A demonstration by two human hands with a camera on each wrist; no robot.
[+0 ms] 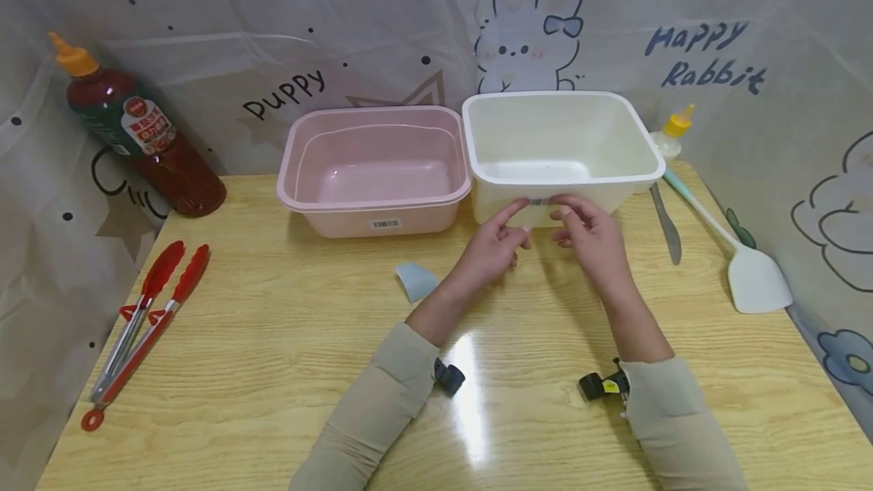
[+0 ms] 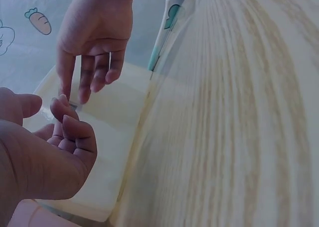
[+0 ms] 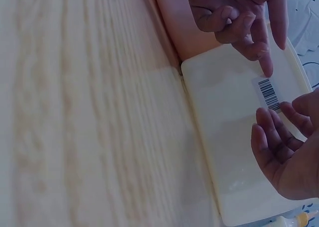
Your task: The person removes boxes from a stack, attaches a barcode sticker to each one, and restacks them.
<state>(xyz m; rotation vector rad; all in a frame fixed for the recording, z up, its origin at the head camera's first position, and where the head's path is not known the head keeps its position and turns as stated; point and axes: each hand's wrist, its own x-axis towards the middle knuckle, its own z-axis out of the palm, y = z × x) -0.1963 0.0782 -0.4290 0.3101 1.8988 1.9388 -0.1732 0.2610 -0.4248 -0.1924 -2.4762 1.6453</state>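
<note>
My left grip [image 1: 494, 245] and right grip [image 1: 592, 239] are both released, each index fingertip at one end of the barcode label [image 3: 269, 94]. It lies on the front of the white bin [image 1: 566, 179], beside the pink bin [image 1: 385, 207] on the surface [image 1: 273, 324].

At the desk's [image 1: 273, 400] far right corner, the white rectangular plastic bin [image 1: 487, 199] hides part of a small pale squeeze bottle with a yellow cap [image 1: 668, 145]. In the left wrist view the left hand [image 2: 47, 155] mostly covers the black-and-white barcode sticker [image 3: 269, 94]; its print is too small to read in the head view, whose bottom edge cuts off both beige sleeves [image 1: 371, 400].
</note>
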